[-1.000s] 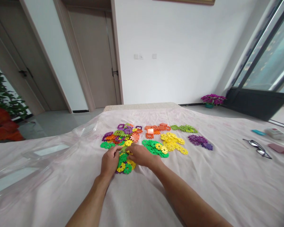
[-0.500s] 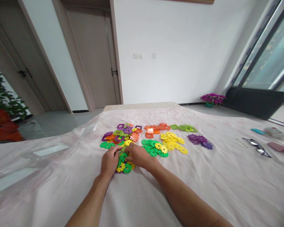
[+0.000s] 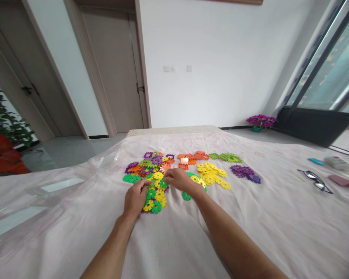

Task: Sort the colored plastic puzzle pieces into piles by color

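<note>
Flat plastic snowflake discs lie in colour groups on a pale cloth (image 3: pixel 250 232). My left hand (image 3: pixel 135 198) rests curled on the near cluster of green and yellow discs (image 3: pixel 155 199), fingertips pinching at a piece. My right hand (image 3: pixel 178 179) hovers over the green pile (image 3: pixel 187 195), fingers pinched together near the mixed heap (image 3: pixel 148 164); what they hold is too small to name. Yellow discs (image 3: pixel 211 174), orange pieces (image 3: pixel 193 157), light green discs (image 3: pixel 228 157) and purple discs (image 3: pixel 244 172) lie beyond.
A clear plastic lid or tray (image 3: pixel 31 201) lies on the cloth at left. Glasses (image 3: pixel 315 180), a teal object (image 3: pixel 317 161), a white box (image 3: pixel 339 162) and a dark red item (image 3: pixel 344 181) sit at far right. Doors, plants and a window surround the bed.
My right hand has lifted off the near cluster and moved up and right, toward the mixed heap and green pile. My left hand has stayed in place.
</note>
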### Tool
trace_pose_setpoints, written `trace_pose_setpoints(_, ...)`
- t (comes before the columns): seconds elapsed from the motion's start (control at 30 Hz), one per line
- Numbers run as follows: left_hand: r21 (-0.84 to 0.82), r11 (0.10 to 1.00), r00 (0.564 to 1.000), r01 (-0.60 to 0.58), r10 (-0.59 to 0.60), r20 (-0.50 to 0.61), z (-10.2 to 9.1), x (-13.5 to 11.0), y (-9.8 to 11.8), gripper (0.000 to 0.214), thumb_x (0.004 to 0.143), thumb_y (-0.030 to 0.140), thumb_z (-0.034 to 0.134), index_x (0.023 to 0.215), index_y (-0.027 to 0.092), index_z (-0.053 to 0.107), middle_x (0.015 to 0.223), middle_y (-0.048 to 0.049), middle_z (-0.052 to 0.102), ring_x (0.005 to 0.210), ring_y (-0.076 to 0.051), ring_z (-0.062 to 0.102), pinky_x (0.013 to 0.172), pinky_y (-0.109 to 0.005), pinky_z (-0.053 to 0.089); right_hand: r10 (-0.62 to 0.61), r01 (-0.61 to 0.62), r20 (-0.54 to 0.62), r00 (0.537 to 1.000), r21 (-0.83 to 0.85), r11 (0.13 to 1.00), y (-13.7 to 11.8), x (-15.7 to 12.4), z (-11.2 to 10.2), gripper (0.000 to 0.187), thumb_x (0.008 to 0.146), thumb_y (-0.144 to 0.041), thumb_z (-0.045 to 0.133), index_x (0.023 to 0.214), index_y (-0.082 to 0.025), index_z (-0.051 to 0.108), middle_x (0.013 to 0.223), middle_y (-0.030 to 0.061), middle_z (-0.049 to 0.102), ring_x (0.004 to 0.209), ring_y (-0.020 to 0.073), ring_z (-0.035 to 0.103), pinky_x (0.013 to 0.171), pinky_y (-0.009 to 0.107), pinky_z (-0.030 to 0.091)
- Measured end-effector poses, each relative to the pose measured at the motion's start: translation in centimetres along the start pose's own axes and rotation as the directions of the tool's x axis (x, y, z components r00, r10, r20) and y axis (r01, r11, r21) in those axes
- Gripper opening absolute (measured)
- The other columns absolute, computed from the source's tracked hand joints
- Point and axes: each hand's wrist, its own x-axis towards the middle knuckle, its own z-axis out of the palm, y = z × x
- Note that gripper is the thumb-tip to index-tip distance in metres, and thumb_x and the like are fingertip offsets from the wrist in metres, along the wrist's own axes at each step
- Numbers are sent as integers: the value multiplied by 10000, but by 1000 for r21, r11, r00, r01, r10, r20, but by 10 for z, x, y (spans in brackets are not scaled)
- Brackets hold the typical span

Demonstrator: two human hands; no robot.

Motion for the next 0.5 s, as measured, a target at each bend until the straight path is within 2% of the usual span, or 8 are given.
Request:
trace_pose_setpoints(0.17,44,998,998,44,-46,47,-1,0,3,311,883,207,459,1026,270,728,1088,11,767,1027,-178,692,920,-297,490,107,-107,-3,994,-96,990,6,-1,-10,218,883,-253,539,834,-165,732,794,23,704,706,119,588,608,214,318)
trace_pose_setpoints(0.37,69,996,996,52,-57,74,-1,0,4,308,890,216,460,1035,271,727,1105,10,762,1031,-183,689,915,-297,486,175,-158,111,978,-140,977,9,-4,-15,179,849,-244,587,883,-180,752,809,28,729,724,136,628,607,209,345)
trace_pose_setpoints(0.5,69,996,996,53,-58,74,-1,0,5,312,890,212,458,1038,269,727,1101,5,763,1022,-186,690,900,-301,490,209,-190,75,975,-202,961,12,-3,-18,199,849,-276,587,881,-179,758,895,53,745,791,157,648,609,221,347)
